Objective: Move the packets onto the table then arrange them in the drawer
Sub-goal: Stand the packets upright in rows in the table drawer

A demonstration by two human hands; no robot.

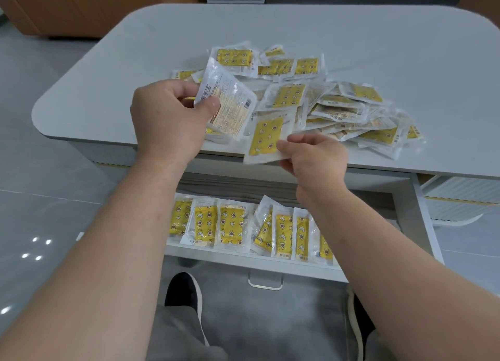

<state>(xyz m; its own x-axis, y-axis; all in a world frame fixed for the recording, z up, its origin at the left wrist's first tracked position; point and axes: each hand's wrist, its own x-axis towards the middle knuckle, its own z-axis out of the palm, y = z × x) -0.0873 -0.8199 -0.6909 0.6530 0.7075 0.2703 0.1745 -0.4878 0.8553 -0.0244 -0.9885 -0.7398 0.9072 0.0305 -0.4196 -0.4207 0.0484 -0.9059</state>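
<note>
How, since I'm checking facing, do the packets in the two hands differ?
The left hand's packet shows its white printed back; the right hand's packet shows its yellow starred front. The first is held higher, tilted; the second low at the table edge. Both look same-sized.

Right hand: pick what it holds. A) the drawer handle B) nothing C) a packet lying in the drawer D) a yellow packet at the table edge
D: the right hand pinches a yellow packet over the front edge of the table, above the open drawer.
</note>
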